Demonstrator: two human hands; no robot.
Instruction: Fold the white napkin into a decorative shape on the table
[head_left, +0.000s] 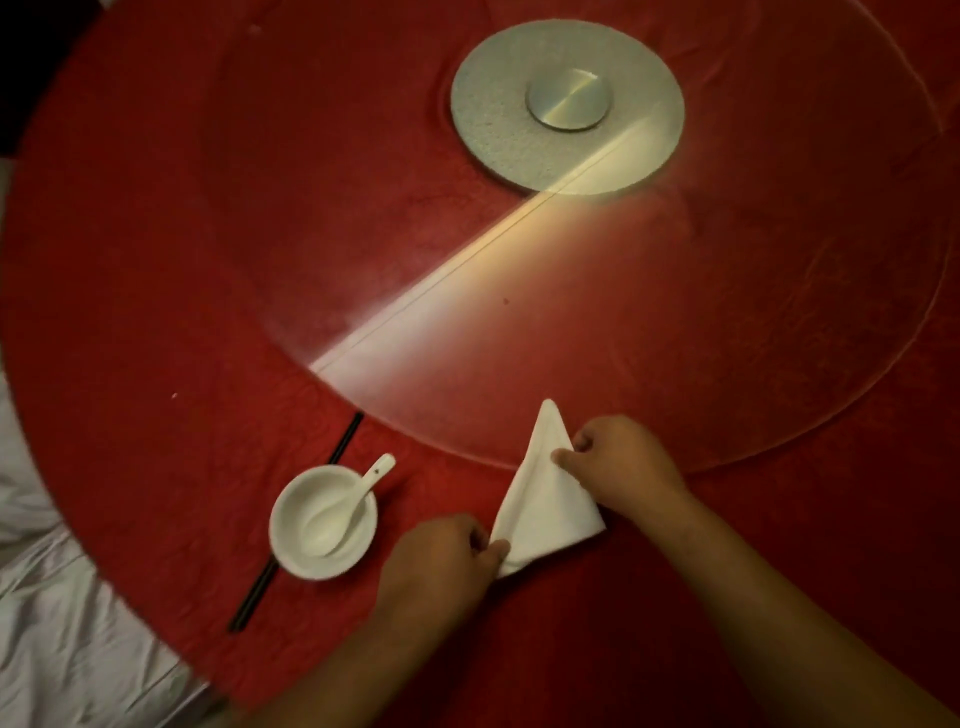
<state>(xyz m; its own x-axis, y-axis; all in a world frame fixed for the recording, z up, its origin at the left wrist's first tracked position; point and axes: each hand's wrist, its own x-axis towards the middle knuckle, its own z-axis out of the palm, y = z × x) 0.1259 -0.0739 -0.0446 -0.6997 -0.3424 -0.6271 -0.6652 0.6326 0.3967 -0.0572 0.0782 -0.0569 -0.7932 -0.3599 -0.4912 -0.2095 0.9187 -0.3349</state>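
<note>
The white napkin (543, 499) lies folded into a tall narrow triangle on the red tablecloth (156, 364), its tip pointing away from me onto the edge of the glass turntable. My left hand (441, 561) pinches the napkin's near left corner between thumb and fingers. My right hand (618, 462) pinches the napkin's right edge about halfway up, thumb on top. Both forearms reach in from the bottom right.
A white bowl (291, 540) with a white ceramic spoon (345, 506) in it stands left of the napkin, with black chopsticks (345, 441) lying under it. A glass turntable (779, 312) on a grey round base (498, 130) covers the table's middle. White cloth (67, 623) lies beyond the left edge.
</note>
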